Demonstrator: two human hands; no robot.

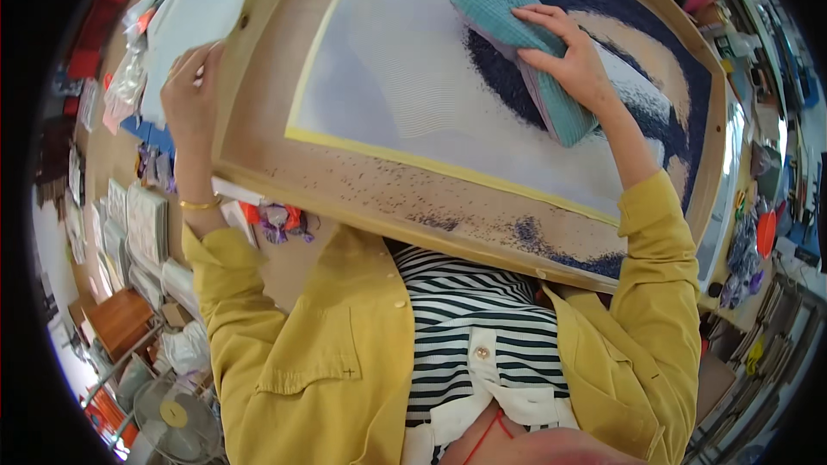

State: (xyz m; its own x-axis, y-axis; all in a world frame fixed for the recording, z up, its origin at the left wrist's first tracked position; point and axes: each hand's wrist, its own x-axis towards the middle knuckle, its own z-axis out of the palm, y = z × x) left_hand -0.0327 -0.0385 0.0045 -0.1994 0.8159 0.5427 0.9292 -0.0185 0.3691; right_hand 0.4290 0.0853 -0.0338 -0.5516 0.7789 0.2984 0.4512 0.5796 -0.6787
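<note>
Gripping teal cloth [498, 15], right hand [570, 58] partly hides it.

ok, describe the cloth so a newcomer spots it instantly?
Find the big wooden tray, then the pale panel with yellow edging inside it. Toward the panel's right side, the right hand grips the cloth. It's textured teal with a pinkish side, unlike the dark granules beside it.

Room light: bright and diffuse
Pale sheet [370, 52]: whitish, slightly washed out
Yellow jacket [345, 379]: soft shadows in the folds
Teal quilted cloth [500, 13]: fairly sharp, underside shaded
Wooden tray [245, 56]: edges bowed by the fisheye
Electric fan [177, 418]: soft detail
Lower-left edge: white glare
Outer corners: black
</note>
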